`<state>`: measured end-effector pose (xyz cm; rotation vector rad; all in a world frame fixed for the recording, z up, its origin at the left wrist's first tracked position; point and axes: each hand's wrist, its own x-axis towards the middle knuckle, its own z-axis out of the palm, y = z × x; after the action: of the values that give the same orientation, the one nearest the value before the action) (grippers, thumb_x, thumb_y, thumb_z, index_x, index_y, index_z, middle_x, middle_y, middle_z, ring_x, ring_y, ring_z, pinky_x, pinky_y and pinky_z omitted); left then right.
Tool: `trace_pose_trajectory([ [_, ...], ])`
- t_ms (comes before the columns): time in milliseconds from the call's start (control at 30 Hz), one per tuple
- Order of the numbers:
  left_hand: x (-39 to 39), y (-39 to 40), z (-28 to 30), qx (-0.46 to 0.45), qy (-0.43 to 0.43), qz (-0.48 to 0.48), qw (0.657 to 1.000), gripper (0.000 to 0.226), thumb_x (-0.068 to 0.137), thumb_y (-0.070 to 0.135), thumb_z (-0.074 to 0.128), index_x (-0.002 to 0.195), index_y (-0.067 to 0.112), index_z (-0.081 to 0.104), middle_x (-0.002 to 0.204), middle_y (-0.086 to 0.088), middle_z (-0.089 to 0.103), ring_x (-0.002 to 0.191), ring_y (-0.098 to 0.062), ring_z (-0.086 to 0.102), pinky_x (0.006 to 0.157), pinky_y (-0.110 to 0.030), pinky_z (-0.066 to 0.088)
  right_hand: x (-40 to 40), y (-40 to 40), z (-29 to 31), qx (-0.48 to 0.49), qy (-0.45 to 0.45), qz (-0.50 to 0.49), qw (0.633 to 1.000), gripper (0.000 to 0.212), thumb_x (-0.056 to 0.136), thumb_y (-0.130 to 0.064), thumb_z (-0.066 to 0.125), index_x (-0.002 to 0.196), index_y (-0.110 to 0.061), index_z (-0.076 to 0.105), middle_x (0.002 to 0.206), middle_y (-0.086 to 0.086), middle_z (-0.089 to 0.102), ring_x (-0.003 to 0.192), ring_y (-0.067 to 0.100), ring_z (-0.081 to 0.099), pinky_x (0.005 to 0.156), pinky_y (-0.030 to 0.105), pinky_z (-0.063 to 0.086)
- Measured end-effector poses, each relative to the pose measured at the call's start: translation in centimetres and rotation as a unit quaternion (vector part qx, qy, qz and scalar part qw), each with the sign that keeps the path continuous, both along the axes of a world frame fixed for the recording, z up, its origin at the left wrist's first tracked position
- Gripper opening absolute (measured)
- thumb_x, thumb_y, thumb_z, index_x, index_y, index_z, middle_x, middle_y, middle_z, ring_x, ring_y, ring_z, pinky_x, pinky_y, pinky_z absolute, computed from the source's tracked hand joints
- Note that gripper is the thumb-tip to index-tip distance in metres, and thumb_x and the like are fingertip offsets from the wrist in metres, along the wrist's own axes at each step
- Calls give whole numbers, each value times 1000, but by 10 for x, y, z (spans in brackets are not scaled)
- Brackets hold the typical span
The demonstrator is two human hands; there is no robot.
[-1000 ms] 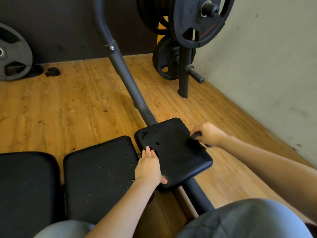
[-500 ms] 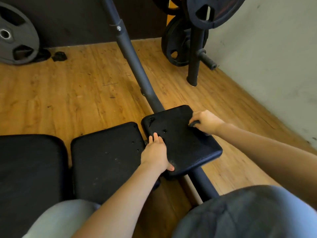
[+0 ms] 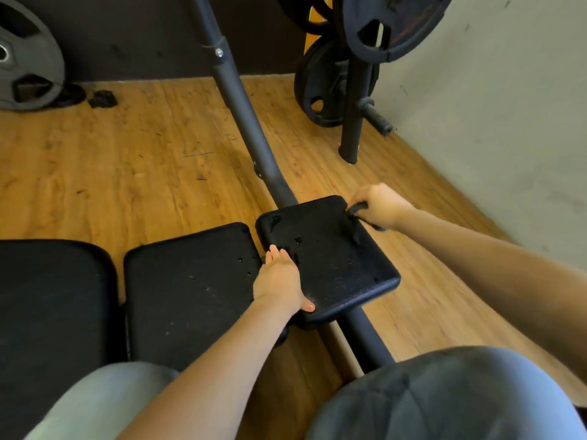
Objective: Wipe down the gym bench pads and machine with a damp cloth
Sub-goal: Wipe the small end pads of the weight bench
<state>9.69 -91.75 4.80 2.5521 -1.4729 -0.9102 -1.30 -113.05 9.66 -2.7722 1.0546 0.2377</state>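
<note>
A rack [image 3: 355, 100] stands near the corner and holds black plates [image 3: 390, 25]: one large plate high on it, another lower and behind the post. One more grey plate [image 3: 23, 69] leans against the dark wall at the far left.

The small pad [image 3: 327, 258] is black, roughly square, with rounded corners and a pebbled skin. Its cover is torn in several spots, with a larger rip near its far left corner and small holes toward the middle. It sits on a dark steel tube [image 3: 244, 122] that runs up and away across the wood floor [image 3: 127, 160]. Just beside it on the left lies the middle pad [image 3: 190, 287], also black and pocked with small holes, and a third pad [image 3: 54, 312] lies further left.

The cloth [image 3: 356, 217] is dark and bunched. The right hand [image 3: 379, 206] clenches it at the small pad's far right edge, fingers curled round it, and a strip of the cloth trails down onto the pad surface. The left hand [image 3: 281, 281] lies flat on the small pad's near left edge, fingers straight and together, thumb on the near rim, gripping nothing.
</note>
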Motion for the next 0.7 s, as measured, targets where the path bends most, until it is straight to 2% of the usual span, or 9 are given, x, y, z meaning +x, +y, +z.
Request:
trace_pose_trajectory([
  [67, 0, -1, -1, 3, -3, -7, 1000, 125, 71, 45, 79, 149, 1, -8, 158, -16, -10, 147, -27, 3, 115, -37, 25, 39, -17, -4, -30, -36, -21, 999, 24, 89, -9, 55, 108, -15, 68, 111, 1, 61, 101, 20, 57, 84, 33, 49],
  [167, 2, -5, -1, 14, -5, -19, 1000, 124, 72, 45, 78, 148, -1, -9, 157, -18, -12, 147, -29, 2, 115, -37, 23, 76, -35, -29, 2, -29, -47, 998, 24, 88, -10, 56, 107, -17, 68, 110, 4, 63, 94, 22, 60, 75, 32, 51],
  [233, 2, -7, 1, 25, -10, -25, 999, 124, 73, 45, 78, 148, -2, -10, 156, -20, -13, 146, -30, 2, 115, -37, 22, 76, -36, -49, 19, -31, -57, 998, 22, 89, -11, 56, 106, -16, 68, 111, 4, 63, 94, 21, 59, 74, 29, 48],
  [300, 3, -10, 2, 32, -15, -25, 999, 125, 73, 44, 78, 147, -2, -10, 156, -21, -13, 146, -31, 3, 115, -37, 22, 62, -27, -57, 27, -51, -45, 997, 22, 90, -10, 54, 107, -15, 67, 112, 2, 60, 100, 21, 58, 80, 30, 48],
  [400, 4, -9, 0, 33, -7, -16, 999, 124, 73, 42, 78, 148, -1, -11, 156, -19, -14, 146, -30, 4, 114, -38, 25, 17, 4, -53, 82, -48, 26, 995, 20, 88, -6, 57, 102, -15, 69, 111, 0, 57, 102, 17, 55, 92, 27, 43],
  [500, 3, -5, -2, 25, -1, -7, 1000, 124, 73, 42, 78, 149, 2, -11, 157, -16, -15, 147, -28, 2, 113, -39, 28, -49, 42, -48, 103, -50, 93, 989, 18, 84, -3, 61, 94, -13, 72, 104, 0, 60, 99, 18, 57, 90, 21, 38],
  [567, 3, -3, -1, 18, -4, -9, 1000, 124, 73, 45, 78, 149, 2, -10, 157, -15, -14, 147, -27, 1, 113, -40, 28, -80, 58, -47, 96, -50, 124, 986, 18, 83, -4, 63, 97, -13, 72, 105, 1, 60, 99, 18, 56, 91, 25, 41],
  [700, 2, 1, 1, 6, -1, -5, 1000, 123, 74, 46, 76, 150, 4, -10, 158, -13, -14, 147, -26, 3, 113, -39, 29, -77, 54, -37, 98, 29, 132, 986, 23, 85, -9, 62, 106, -18, 65, 113, -2, 54, 104, 16, 53, 91, 26, 42],
])
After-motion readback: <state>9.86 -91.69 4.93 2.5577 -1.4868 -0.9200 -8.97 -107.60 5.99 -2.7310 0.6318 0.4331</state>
